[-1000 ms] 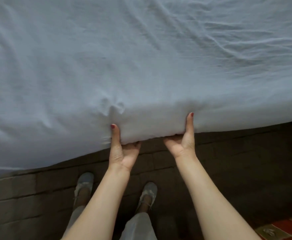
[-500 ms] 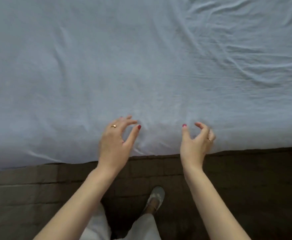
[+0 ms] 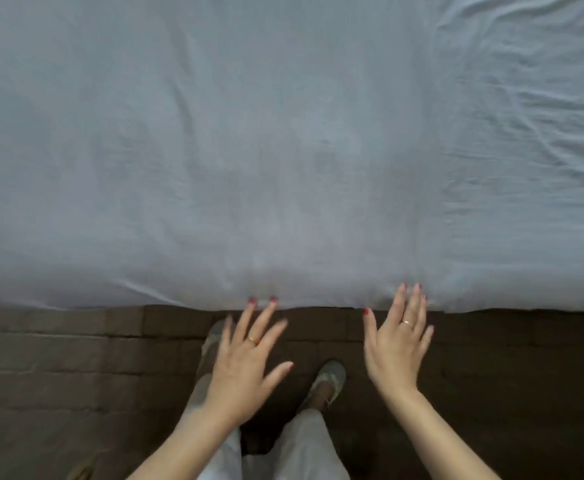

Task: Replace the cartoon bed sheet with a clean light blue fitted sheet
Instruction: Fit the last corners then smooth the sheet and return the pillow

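Both hands out flat, backs up, fingers spread and straight, nothing held. Left hand (image 3: 240, 367) sits over the dark brown brick-pattern floor (image 3: 58, 368), its two longest fingertips (image 3: 251, 301) reaching the near edge of the light blue cotton fitted sheet (image 3: 283, 150); touching or just above it, can't tell. Thin gold ring (image 3: 253, 340) on one left finger, red polish on the nails. Thumb splayed out toward the right hand.

Right hand (image 3: 399, 344) is near the left, a gap of floor between them. Its fingertips (image 3: 417, 287) overlap the sheet's near edge a bit more than the left's; contact again unclear. Second gold ring (image 3: 406, 323) on a right finger, same red nails.

Sheet location: straight ahead of both sets of fingertips, covering the whole bed surface beyond the hands. Fabric just beyond the fingers looks fairly smooth with faint soft folds; heavy wrinkles lie far ahead and off to the right of the right hand. A small crease runs along the edge out to the left of the left hand. Near edge of the sheet drops straight to the floor line.

Below the hands, toward the person: pale grey-white trouser legs (image 3: 304, 445) and one grey fabric slip-on shoe (image 3: 328, 377) between the two wrists; the other shoe (image 3: 214, 336) is mostly hidden behind the left hand. Both forearms bare.
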